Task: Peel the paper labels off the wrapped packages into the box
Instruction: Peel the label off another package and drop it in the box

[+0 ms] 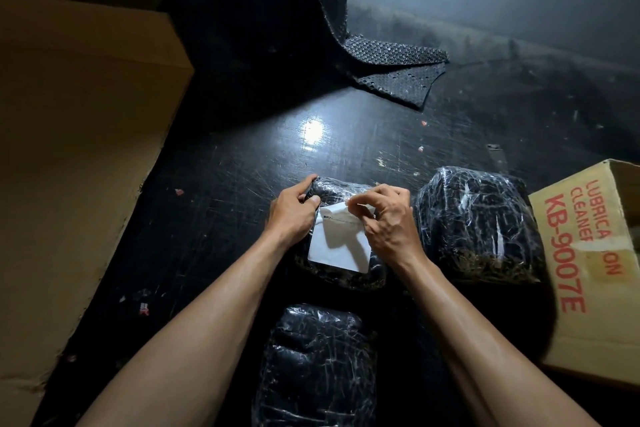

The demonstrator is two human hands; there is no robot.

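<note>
A black plastic-wrapped package (332, 189) lies on the dark table in front of me with a white paper label (337, 248) on its top. My left hand (292, 213) grips the package's far left corner. My right hand (388, 218) pinches the label's far edge, which is lifted and folded back. A second wrapped package (478, 222) lies to the right, touching a cardboard box (588, 253) printed with red letters. A third package (317, 367) lies near me between my forearms.
A large brown cardboard box (76, 149) fills the left side. A strip of black bubble wrap (391, 59) hangs down onto the far part of the table. Small paper scraps (179, 191) dot the scratched table top (242, 156).
</note>
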